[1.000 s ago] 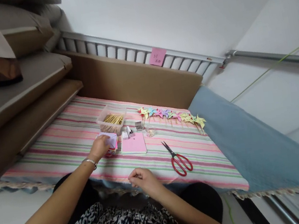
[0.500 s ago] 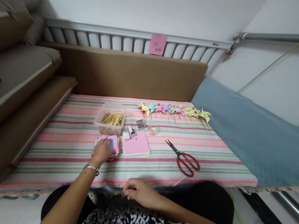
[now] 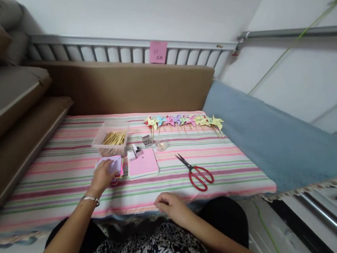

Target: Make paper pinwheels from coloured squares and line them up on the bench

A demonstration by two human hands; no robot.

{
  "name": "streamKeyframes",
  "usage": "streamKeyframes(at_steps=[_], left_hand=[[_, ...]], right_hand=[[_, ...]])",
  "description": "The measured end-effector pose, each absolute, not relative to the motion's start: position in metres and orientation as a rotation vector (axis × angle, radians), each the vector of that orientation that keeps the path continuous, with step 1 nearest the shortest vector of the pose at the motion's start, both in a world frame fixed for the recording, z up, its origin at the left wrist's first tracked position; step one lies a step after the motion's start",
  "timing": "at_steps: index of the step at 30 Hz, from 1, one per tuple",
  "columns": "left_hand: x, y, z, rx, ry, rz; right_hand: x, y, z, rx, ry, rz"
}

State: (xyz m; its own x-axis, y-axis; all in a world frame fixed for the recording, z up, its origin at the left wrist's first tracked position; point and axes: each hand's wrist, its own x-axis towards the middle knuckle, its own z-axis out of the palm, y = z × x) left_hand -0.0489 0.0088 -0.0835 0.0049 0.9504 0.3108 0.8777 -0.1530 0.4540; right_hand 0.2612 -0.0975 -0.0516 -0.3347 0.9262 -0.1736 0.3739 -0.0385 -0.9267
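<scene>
My left hand (image 3: 101, 176) reaches onto a small stack of coloured paper squares (image 3: 113, 163) on the striped cloth (image 3: 68, 175), its fingers pinching the pale lilac top sheet. My right hand (image 3: 170, 204) rests at the near edge of the cloth with its fingers curled loosely; nothing shows in it. A pink paper pad (image 3: 144, 167) lies just right of the stack. Behind the stack stands a clear plastic box of thin wooden sticks (image 3: 111, 137).
Red-handled scissors (image 3: 196, 173) lie right of the pad. A row of several paper pinwheels (image 3: 183, 121) lines the back. Small boxes (image 3: 147, 140) and a little clear cup (image 3: 160, 145) sit between. A brown board (image 3: 124, 86) and railing stand behind; a blue cloth (image 3: 268, 141) covers the right.
The view has shifted a little. My left hand stays on the paper stack. My right hand has moved slightly right along the cloth's near edge.
</scene>
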Motion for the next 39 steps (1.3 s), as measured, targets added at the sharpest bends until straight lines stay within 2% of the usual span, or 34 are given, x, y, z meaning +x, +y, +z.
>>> streamKeyframes(at_steps=[4,9,14,20,23,32,36,39], left_hand=[[-0.025,0.0,-0.075,2.243,1.843,1.058],[-0.017,-0.016,-0.069,2.158,1.832,1.1],[-0.028,-0.034,-0.06,1.759,1.904,1.21],[0.008,-0.046,-0.055,1.037,1.483,1.328],[0.021,-0.045,-0.06,0.892,1.43,1.352],[0.023,-0.044,-0.062,1.074,1.509,1.385],[-0.002,-0.036,-0.059,1.293,1.725,1.38],[-0.025,-0.023,-0.061,1.609,1.97,1.204]], right_hand=[[0.29,-0.07,-0.063,-1.478,-1.622,1.258],[0.29,-0.031,-0.08,-1.518,-1.672,1.07],[0.276,0.002,-0.088,-1.505,-1.715,0.733],[0.274,0.011,-0.108,-1.479,-1.797,0.424],[0.28,0.008,-0.122,-1.503,-1.828,0.328],[0.282,0.01,-0.139,-1.479,-1.927,0.204],[0.283,0.009,-0.14,-1.483,-1.952,0.164],[0.283,0.009,-0.14,-1.487,-1.96,0.137]])
